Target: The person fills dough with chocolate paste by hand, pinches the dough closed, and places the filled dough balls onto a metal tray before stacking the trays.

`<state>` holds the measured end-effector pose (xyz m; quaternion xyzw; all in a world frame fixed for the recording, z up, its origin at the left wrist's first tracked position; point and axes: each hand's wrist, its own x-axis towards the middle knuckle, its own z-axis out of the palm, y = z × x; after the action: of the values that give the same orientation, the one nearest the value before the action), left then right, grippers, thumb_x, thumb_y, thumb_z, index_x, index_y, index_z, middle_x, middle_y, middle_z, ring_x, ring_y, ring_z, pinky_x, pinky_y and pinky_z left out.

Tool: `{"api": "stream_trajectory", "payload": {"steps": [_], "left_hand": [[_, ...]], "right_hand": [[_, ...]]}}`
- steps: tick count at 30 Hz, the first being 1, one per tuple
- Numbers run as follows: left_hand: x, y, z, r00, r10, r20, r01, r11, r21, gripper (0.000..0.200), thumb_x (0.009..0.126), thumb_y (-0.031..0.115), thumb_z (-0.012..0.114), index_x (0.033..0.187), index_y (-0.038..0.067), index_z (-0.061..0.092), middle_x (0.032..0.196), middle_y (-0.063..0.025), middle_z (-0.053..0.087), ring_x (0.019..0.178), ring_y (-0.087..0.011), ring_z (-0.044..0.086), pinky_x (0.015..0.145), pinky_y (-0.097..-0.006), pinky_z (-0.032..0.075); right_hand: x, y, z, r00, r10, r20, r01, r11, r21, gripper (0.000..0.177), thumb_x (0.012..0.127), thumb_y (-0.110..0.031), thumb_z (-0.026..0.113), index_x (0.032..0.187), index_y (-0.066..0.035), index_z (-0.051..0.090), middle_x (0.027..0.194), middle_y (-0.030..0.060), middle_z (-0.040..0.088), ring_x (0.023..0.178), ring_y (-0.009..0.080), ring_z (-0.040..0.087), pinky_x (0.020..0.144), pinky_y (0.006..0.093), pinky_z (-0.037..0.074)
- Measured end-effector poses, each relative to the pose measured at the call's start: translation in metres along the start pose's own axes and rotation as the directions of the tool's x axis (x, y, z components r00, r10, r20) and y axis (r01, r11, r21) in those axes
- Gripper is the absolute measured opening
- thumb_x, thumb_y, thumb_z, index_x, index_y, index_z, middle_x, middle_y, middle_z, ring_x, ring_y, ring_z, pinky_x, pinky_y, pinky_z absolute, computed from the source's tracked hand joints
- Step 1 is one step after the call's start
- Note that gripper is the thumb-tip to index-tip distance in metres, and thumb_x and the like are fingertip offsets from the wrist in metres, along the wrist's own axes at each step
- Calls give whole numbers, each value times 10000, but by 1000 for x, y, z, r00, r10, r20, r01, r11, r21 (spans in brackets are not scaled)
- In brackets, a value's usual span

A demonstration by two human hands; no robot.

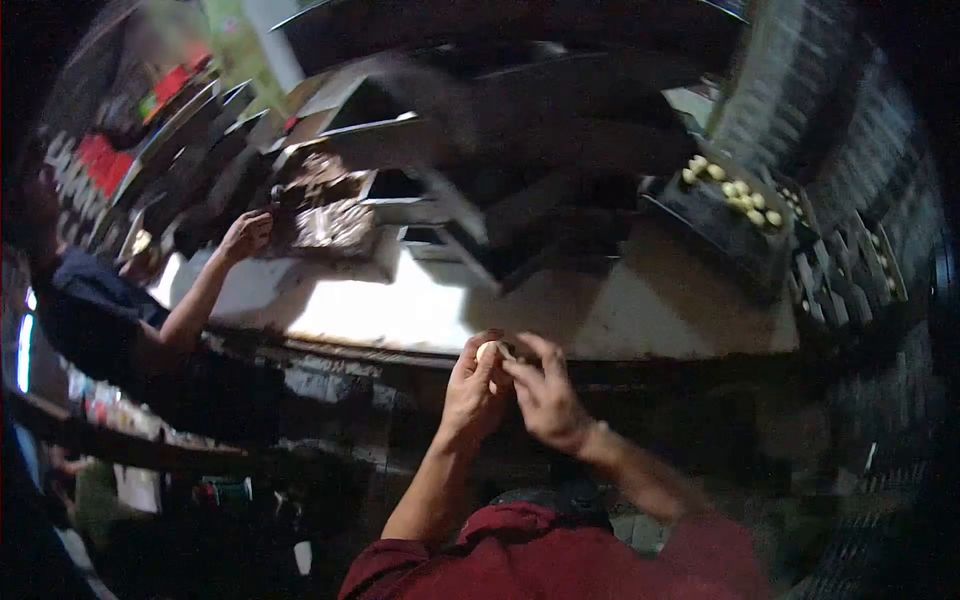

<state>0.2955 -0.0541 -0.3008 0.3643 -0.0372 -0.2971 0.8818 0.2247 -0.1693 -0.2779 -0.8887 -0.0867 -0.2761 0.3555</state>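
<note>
A small, round, pale ball that looks like dough [487,351] sits in the fingertips of my left hand [472,398], which is closed around it. Close beside it on the right is my right hand [548,400], its fingers bent toward the ball and smeared by motion. Whether those fingers touch the ball cannot be made out. Both hands are held at the near edge of a pale worktop [640,310].
A dark tray [690,215] with several pale balls stands at the right; more trays [845,275] lie beyond it. Brown, lumpy material [335,225] sits at the back left, near a co-worker's hand [247,235]. Dark trays or panels [550,180] fill the back middle.
</note>
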Motion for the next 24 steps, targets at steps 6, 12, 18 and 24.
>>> {"api": "stream_trajectory", "payload": {"steps": [6, 12, 18, 24], "left_hand": [[138, -175, 81, 777, 151, 612, -626, 291, 723, 276, 864, 157, 540, 1112, 46, 491, 1210, -122, 419, 1029, -244, 509, 820, -335, 470], [165, -218, 94, 816, -28, 577, -577, -101, 811, 364, 852, 143, 527, 1197, 36, 482, 1233, -153, 453, 1170, -323, 402, 958, -400, 346], [51, -73, -40, 937, 346, 48, -81, 81, 993, 414, 717, 28, 592, 1125, 34, 519, 1050, -156, 536, 1003, -314, 505, 854, -353, 421], [93, 32, -112, 721, 613, 321, -71, -397, 915, 350, 659, 20, 635, 998, 32, 549, 953, -144, 537, 890, -330, 507, 807, -418, 399]], "right_hand": [[-110, 179, -88, 919, 260, -297, -342, 900, -269, 280, 827, -47, 489, 1103, 4, 494, 1158, 194, 449, 1055, 347, 457, 865, 427, 411], [-52, 298, -120, 683, 728, -55, -685, 665, 297, 283, 851, -152, 511, 1108, -35, 497, 1133, 155, 493, 1101, 294, 442, 949, 434, 318], [-122, 267, -155, 863, 300, 407, -110, 897, -429, 268, 850, -218, 518, 1079, -78, 538, 1136, 139, 507, 1130, 277, 431, 981, 440, 292], [-22, 274, -165, 603, 664, 442, -541, 748, -385, 275, 836, -235, 552, 1049, -61, 564, 1107, 157, 525, 1084, 291, 469, 940, 441, 337]]}}
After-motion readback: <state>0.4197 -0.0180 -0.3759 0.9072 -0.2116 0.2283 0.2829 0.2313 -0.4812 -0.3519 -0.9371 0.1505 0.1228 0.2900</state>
